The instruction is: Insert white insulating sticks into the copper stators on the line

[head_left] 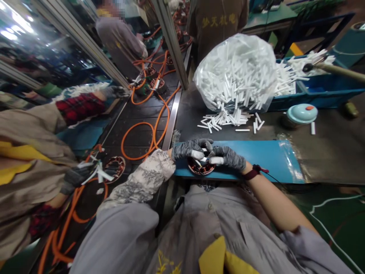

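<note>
On the blue mat (265, 156) in front of me sits a motor stator (203, 171), a ring of copper windings with lead wires rising from it. My left hand (191, 149), in a grey knit glove with pale fingertips, is closed just above the ring, pinching a short white sleeve (204, 160). Facing it, my right hand (228, 157), gloved alike and with a dark red wrist strap, has its fingers pinched at the lead wires by the sleeve's end. The fingers hide exactly where wire and sleeve meet.
A clear bag (236, 72) of white sleeves stands behind the mat, with loose ones spilled before it. Blue bins (322, 91) and a light-blue lidded cup (302, 114) are to the right. Leftward, a conveyor carries orange cables (139, 140); a co-worker's gloved hand (75, 177) handles another stator.
</note>
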The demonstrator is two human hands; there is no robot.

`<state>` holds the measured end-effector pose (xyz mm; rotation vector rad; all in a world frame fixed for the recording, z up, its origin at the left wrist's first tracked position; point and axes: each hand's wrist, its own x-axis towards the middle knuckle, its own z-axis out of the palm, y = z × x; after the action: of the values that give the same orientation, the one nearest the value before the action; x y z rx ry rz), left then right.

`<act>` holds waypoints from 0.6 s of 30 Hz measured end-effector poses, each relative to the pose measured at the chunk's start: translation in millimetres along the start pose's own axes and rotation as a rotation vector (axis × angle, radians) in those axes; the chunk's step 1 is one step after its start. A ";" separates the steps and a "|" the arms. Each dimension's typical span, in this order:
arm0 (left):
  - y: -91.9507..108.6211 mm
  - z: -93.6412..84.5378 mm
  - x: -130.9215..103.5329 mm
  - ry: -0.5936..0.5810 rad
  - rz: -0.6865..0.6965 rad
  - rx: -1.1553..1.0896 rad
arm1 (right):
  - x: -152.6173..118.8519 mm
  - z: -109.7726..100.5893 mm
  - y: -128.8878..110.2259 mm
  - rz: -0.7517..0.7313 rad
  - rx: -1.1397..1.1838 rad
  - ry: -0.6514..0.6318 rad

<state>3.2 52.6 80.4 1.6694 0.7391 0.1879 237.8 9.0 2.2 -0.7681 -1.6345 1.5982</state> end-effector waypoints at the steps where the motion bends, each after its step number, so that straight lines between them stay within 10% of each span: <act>1: 0.3 -0.2 -0.7 0.006 0.003 -0.002 | 0.2 0.2 -0.1 -0.014 -0.021 -0.005; 10: -5.8 -9.4 11.7 -0.140 0.145 0.160 | -9.8 28.3 -0.8 -0.049 -0.425 0.265; 18: -0.6 -10.8 17.6 -0.209 0.115 -0.023 | -2.9 4.6 -2.6 -0.042 -0.122 0.009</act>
<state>11.3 71.4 77.7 1.6813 0.4833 0.1004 235.9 3.8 4.6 -0.7963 -1.7426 1.4745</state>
